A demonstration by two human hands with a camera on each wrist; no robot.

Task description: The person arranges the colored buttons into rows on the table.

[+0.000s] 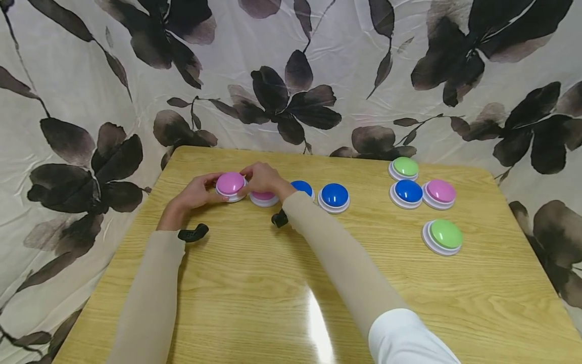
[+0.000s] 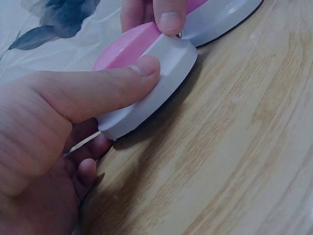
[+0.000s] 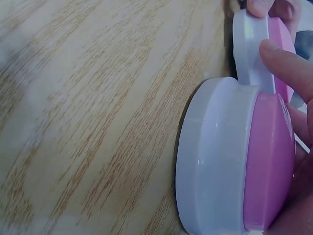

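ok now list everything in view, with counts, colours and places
table: one, yellowish wood-look, under the buttons
patterned cloth: count unclear, pale with dark flowers, around the table
pink buttons: three, white bases, two left, one right
blue buttons: three, white bases, two middle, one right
green buttons: two, white bases, right
wrist cameras: two, black, at the wrists
sleeves: two, beige, forearms
left hand, right hand: one each, bare, gripping the leftmost pink button

buttons [image 1: 230, 183]: smooth glossy plastic | tabletop [image 1: 254, 283]: shiny wood-grain | backdrop [image 1: 359, 106]: creased cloth
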